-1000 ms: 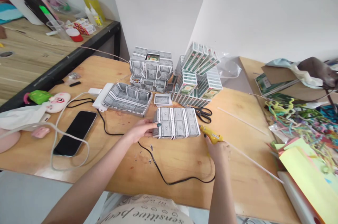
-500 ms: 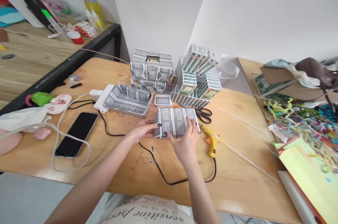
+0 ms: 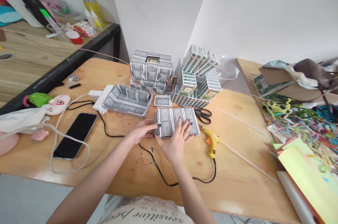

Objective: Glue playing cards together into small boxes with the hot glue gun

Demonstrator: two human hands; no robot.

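Note:
A grey-and-white box made of playing cards (image 3: pixel 165 116) lies on the table before me. My left hand (image 3: pixel 144 130) holds its left end, thumb on the top edge and the other fingers low at the side, partly hidden. Spread fingers of my right hand (image 3: pixel 175 143) rest on the top and near edge of the box. Just right of it lies a yellow hot glue gun (image 3: pixel 212 139), its nozzle toward the box. Black scissors (image 3: pixel 202 115) lie behind the glue gun. A small stack of playing cards (image 3: pixel 163 100) sits behind the box.
An open card tray (image 3: pixel 126 102) stands at left beside a white power strip (image 3: pixel 101 101). Behind are a card-covered structure (image 3: pixel 150 67) and stacked card packs (image 3: pixel 196 76). A phone (image 3: pixel 76 136) and cables lie left; glue sticks (image 3: pixel 248 160) and coloured paper (image 3: pixel 307 181) right.
My right hand has slid left along the box, and its fingers are now spread wider over the top. My left hand stays at the left end.

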